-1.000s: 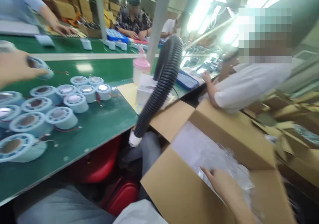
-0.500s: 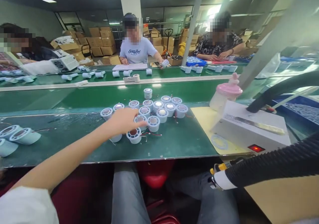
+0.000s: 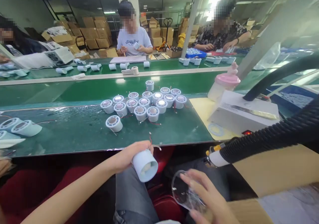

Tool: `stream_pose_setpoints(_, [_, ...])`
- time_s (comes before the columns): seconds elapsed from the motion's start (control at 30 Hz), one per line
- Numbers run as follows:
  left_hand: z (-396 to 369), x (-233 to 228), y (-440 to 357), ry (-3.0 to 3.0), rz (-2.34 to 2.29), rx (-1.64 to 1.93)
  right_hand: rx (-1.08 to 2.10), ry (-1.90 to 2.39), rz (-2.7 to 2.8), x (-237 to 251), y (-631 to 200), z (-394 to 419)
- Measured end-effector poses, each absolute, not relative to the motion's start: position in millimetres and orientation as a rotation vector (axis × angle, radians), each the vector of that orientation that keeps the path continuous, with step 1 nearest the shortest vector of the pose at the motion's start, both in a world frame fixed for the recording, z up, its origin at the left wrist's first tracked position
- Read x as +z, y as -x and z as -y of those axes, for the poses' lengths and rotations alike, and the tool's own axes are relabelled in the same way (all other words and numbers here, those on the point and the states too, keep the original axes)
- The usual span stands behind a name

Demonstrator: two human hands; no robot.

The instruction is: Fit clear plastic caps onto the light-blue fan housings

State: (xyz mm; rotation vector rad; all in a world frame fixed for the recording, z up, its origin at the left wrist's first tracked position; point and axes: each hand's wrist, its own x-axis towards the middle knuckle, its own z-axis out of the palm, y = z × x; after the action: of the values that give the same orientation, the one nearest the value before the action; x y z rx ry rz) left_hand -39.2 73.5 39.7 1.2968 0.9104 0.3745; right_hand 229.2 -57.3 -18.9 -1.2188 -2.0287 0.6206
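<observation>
My left hand (image 3: pixel 128 155) grips a pale blue round part (image 3: pixel 145 165) with thin red and white wires, held over my lap just below the edge of the green bench (image 3: pixel 82 134). My right hand (image 3: pixel 208 197) holds a clear round plastic piece (image 3: pixel 185 192) a little to the right of and below that part. A cluster of several matching pale blue round parts (image 3: pixel 144 104) sits on the bench ahead, with one part (image 3: pixel 114 123) standing apart at its near left.
A white box-shaped machine (image 3: pixel 245 116) with a red light sits at right on a yellow mat (image 3: pixel 206 112), next to a pink-capped bottle (image 3: pixel 223 86). A black ribbed hose (image 3: pixel 269 137) crosses at right above a cardboard box (image 3: pixel 271 167). Other people work across the conveyor.
My view swung from the cardboard box back to the bench. My left hand picked one round part from the cluster and drew it to my lap; my right hand came up with a clear piece.
</observation>
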Motion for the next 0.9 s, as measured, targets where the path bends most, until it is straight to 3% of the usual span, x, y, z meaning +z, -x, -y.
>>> stream_pose_setpoints(0.13, [-51.4, 21.0, 13.2, -1.184, -0.758, 0.082, 0.184, 1.247, 2.245, -0.2, -195.3, 37.3])
stream_pose_setpoints(0.3, [-42.5, 28.3, -2.6, -1.759, -0.839, -0.005, 0.16, 1.438, 2.298, 0.5, -196.1, 31.7])
stream_pose_setpoints(0.43, [-34.3, 35.7, -5.1, -2.193, -0.896, 0.032, 0.351, 1.482, 2.275, -1.9, -199.9, 32.1])
stream_pose_setpoints(0.6, [-31.6, 26.8, -2.0, -2.046, -0.933, 0.293, 0.871, 1.436, 2.029, 6.2, -200.9, 29.7])
stream_pose_setpoints(0.9, [-29.2, 7.3, 1.8, -1.853, -0.906, 0.476, 1.02, 1.529, 1.738, 1.4, -194.1, 28.3])
